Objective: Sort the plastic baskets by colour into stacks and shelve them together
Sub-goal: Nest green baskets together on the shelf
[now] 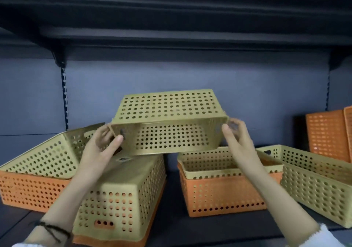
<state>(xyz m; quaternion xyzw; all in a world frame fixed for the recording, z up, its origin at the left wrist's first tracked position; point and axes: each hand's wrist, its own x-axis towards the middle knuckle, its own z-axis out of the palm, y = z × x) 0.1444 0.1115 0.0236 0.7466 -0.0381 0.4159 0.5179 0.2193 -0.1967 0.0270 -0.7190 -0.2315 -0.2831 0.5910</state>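
I hold a yellow perforated basket in the air above the shelf, tipped so its opening faces me. My left hand grips its left end and my right hand grips its right end. Below it an upside-down yellow basket covers an orange one. At the left a yellow basket lies tilted in an orange basket. Right of centre a yellow basket is nested in an orange basket. A lone yellow basket stands at the right.
Orange baskets stand on edge against the back panel at the far right. The dark shelf board shows between the stacks. Another dark shelf hangs overhead, and a slotted upright runs down the back panel at the left.
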